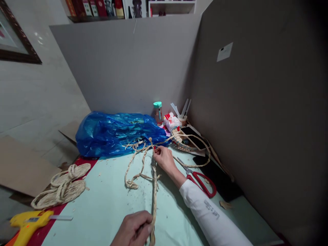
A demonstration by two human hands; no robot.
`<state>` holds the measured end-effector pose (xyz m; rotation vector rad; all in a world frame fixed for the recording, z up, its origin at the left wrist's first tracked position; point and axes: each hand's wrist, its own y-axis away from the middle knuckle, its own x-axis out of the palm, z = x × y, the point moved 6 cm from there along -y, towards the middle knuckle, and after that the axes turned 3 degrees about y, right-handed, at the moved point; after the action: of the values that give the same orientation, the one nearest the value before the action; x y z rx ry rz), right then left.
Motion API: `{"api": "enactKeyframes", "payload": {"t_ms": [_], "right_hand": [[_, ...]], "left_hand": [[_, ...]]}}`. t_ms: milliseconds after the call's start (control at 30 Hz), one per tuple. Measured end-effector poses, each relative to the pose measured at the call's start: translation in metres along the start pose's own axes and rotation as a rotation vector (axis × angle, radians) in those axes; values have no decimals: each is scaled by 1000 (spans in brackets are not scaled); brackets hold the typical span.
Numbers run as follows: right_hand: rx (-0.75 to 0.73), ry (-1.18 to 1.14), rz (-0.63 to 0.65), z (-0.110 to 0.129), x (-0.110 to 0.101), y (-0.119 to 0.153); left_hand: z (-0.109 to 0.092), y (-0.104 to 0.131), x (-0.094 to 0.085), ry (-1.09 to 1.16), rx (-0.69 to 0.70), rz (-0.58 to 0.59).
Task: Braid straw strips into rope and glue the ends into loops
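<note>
A braided straw cord (pixel 154 191) runs lengthwise between my two hands over the pale green tabletop. My left hand (pixel 135 227), low in the view, is closed on its near part with thumb and fingers. Farther off, my right hand (pixel 164 157) pinches the cord near its far end; a small red thing shows at those fingertips, too small to name. Loose braided strands (pixel 132 184) curl on the table left of the cord. Another length of cord loops out to the right past my right hand. Red-handled scissors (pixel 202 182) lie beside my right forearm.
A blue plastic bag (pixel 115 133) fills the table's back left. Coiled cord bundles (pixel 64 186) and a yellow glue gun (pixel 32 222) lie along the left edge. At the back stand a green-lidded jar (pixel 158 112) and a cup of glue sticks (pixel 183 118). Grey panels (pixel 133 68) enclose the table.
</note>
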<state>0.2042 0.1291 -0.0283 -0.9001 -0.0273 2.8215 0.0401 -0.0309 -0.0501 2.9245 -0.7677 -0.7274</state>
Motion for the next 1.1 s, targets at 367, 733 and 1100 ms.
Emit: {"api": "enactKeyframes", "payload": {"t_ms": [367, 733, 1100], "right_hand": [[75, -473, 66, -18, 12, -26], [163, -670, 54, -26, 15, -21], [193, -898, 110, -21, 17, -17]], "left_hand": [[-25, -18, -25, -206, 0, -94], [-69, -63, -139, -93, 271, -725], [-42, -177, -101, 570, 157, -415]]}}
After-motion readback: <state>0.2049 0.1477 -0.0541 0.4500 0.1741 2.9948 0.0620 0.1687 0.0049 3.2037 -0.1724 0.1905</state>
